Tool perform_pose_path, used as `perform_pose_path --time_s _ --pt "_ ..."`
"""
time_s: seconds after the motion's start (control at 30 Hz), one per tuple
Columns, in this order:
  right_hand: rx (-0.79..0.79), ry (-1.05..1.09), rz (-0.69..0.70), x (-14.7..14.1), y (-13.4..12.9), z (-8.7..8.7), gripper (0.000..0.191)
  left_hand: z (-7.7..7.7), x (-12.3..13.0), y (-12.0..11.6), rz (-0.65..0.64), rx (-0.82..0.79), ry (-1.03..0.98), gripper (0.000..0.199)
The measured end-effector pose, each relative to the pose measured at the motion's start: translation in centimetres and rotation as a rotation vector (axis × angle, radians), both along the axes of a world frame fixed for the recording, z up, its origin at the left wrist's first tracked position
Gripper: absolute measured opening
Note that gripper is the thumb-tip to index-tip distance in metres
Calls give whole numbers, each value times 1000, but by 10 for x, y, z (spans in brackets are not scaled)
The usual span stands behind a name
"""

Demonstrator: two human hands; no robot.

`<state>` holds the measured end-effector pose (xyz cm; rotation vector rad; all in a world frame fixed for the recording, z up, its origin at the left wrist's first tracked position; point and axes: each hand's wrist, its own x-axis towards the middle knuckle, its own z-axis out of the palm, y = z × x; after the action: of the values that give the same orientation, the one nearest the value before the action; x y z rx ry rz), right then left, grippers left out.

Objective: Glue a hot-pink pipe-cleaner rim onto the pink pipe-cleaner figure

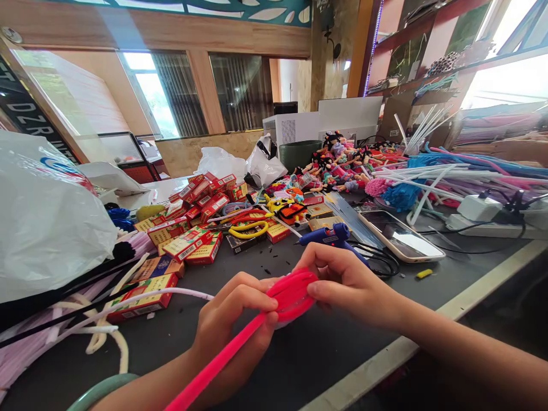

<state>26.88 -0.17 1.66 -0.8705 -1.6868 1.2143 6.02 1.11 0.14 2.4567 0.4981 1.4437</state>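
And here we go at the bench: the left hand (231,325) has its fingers (252,294) curled firmly round a hot-pink pipe cleaner (291,294), with the loose length running down out of the fist, past the jade bangle (100,391) and off the bottom of the view! Over on the other side, the right hand (346,282) is pinching the far end of the wound pink loop, thumb and fingertips almost closed on it. So that loop sits right between the two hands, over the dark worktop (342,337). Just beyond those fingers, a blue glue gun (329,237) lies near a smartphone (398,237), with red-and-yellow cartons (184,245) and yellow-handled pliers (248,228) heaped off to the left
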Motion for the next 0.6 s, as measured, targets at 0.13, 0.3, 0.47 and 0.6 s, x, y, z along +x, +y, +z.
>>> perform_pose_path --time_s 0.13,0.3,0.47,0.6 --pt "40 -26 -5 0 -1 1 10 -7 -1 2 -26 23 -61 11" --pt "70 -42 1 0 -2 0 9 -8 -1 1 -52 -37 -82 15" --pt "70 -65 21 0 -1 2 10 2 -4 -4 -70 -111 -19 24" --pt "103 -89 28 0 -1 3 8 6 -5 -7 -55 -133 27 26"
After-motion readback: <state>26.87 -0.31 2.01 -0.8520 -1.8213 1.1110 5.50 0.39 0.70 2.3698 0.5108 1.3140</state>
